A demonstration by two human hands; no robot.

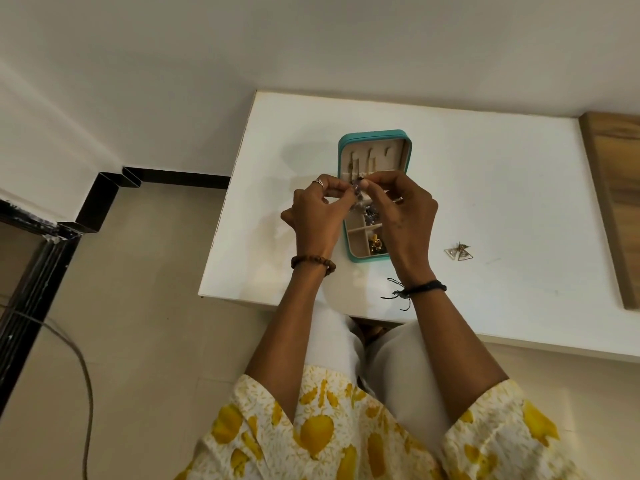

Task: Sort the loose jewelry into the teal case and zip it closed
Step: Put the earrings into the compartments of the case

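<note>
A small dark jewelry piece (358,188) is pinched between the fingertips of the left hand (313,216) and right hand (403,213), above the open teal case (374,135) mid-surface. It looks light, delicate, best held by its ends.

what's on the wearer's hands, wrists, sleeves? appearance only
Left hand: silver ring on a finger, brown bead bracelet at the wrist. Right hand: black thread band with loose ends. Forearms bare; wide white sleeves with a yellow print.
</note>
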